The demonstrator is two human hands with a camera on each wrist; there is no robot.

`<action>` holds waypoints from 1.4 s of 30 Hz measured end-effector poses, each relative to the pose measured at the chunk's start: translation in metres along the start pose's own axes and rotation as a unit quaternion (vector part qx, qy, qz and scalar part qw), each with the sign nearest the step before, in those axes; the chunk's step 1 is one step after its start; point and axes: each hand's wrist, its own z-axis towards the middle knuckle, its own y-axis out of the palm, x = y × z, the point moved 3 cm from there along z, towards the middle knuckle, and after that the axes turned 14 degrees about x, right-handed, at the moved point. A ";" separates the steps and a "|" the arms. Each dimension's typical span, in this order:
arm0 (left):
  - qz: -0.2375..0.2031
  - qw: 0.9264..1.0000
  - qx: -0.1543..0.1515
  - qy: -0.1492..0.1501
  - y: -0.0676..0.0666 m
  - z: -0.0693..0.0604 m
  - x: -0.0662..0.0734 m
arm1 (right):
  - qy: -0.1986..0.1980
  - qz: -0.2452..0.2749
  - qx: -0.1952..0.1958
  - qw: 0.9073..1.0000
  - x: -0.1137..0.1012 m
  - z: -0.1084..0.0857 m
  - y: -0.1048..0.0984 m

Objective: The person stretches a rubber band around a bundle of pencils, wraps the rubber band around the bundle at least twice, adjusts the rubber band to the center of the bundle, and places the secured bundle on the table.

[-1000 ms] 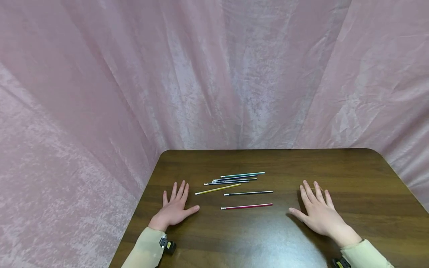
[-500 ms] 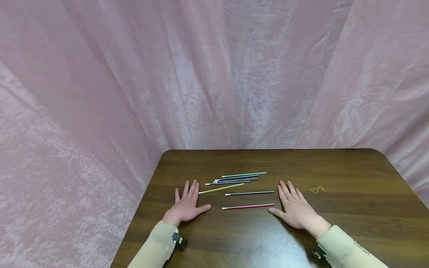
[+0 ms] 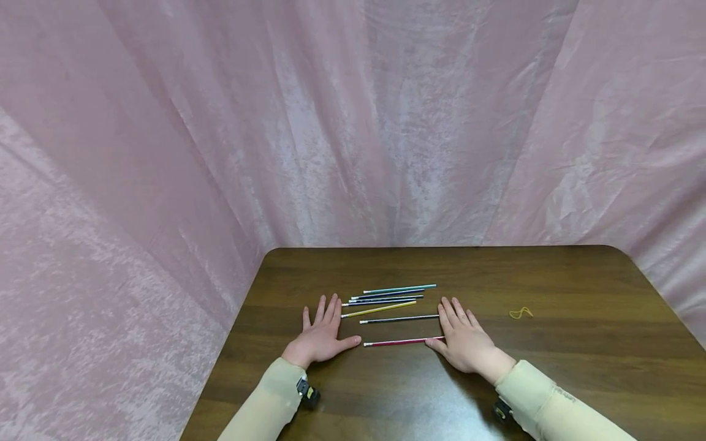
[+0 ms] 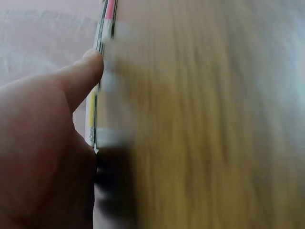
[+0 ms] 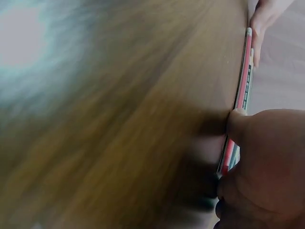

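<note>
Several pencils with white-ended erasers lie crosswise on the wooden table (image 3: 595, 380). A teal pencil (image 3: 399, 288) is farthest back, with dark blue pencils (image 3: 386, 300) close behind the yellow pencil (image 3: 379, 310). Nearer lie a black pencil (image 3: 398, 319) and a red pencil (image 3: 394, 342). My left hand (image 3: 322, 337) lies flat with fingers spread, its index finger at the yellow pencil's eraser end. Flat at the other side, my right hand (image 3: 466, 340) meets the black pencil's right end with its fingers. Its thumb lies at the red pencil (image 5: 243, 83), whose right end is partly covered.
A small yellow loop, like a rubber band or string (image 3: 521, 313), lies right of my right hand. A pink curtain (image 3: 353, 122) hangs behind the table's far edge. Bright glare falls on the table's front.
Both hands have slid inward toward each other. The yellow pencil has shifted right and the black pencil left. The yellow loop, mostly covered by the right hand at first, is now in the open.
</note>
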 end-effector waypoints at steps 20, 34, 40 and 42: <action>0.000 1.000 -0.008 0.008 0.002 -0.005 0.003 | 0.020 -0.014 -0.002 1.000 0.014 0.016 0.003; 0.004 0.999 0.012 -0.040 0.011 0.022 0.001 | 0.056 0.006 -0.025 0.998 0.019 0.043 0.006; 0.020 0.998 0.001 -0.063 0.020 0.040 -0.003 | 0.067 0.033 -0.042 0.996 0.032 0.059 0.004; 0.026 0.997 0.002 -0.069 0.022 0.046 -0.005 | 0.062 0.029 -0.046 0.997 0.038 0.064 0.006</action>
